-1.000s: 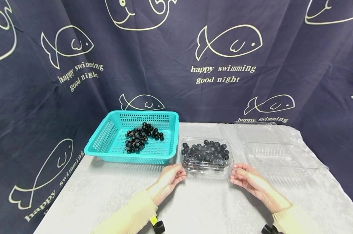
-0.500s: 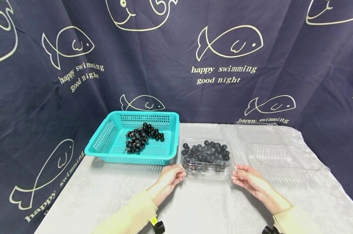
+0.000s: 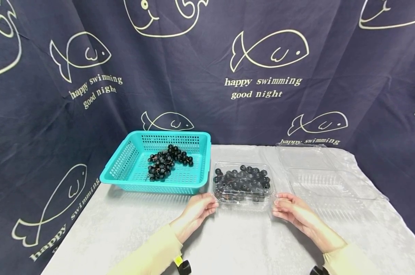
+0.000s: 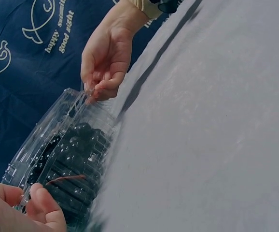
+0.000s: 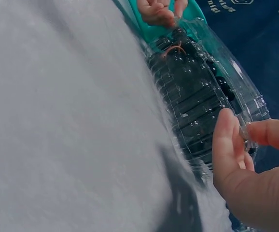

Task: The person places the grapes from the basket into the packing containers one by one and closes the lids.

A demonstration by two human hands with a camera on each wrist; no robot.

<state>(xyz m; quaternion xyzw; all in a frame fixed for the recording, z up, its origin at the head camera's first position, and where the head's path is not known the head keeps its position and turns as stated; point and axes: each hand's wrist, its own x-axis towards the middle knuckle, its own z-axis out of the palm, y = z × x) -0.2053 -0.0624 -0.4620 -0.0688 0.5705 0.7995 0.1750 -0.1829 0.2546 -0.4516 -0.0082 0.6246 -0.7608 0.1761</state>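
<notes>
A clear plastic clamshell box (image 3: 242, 183) full of dark grapes (image 3: 243, 177) sits on the table with its lid down over them. My left hand (image 3: 200, 208) pinches the box's near left corner between thumb and fingers. At the near right corner, my right hand (image 3: 291, 212) pinches the rim the same way. Both wrist views show thumb and fingertips meeting on the rim's edge. Through the ribbed side wall in the left wrist view, a reddish stem (image 4: 66, 179) shows among the grapes.
To the left stands a turquoise basket (image 3: 121, 183) holding bunches of dark grapes (image 3: 161, 166). An open clear clamshell box (image 3: 317, 183) lies on the right of the white-covered table (image 3: 242, 244). A dark blue fish-print curtain (image 3: 207, 76) hangs behind.
Both hands stay at the box's near corners, and the box keeps its place. Only the forearms shift very slightly.
</notes>
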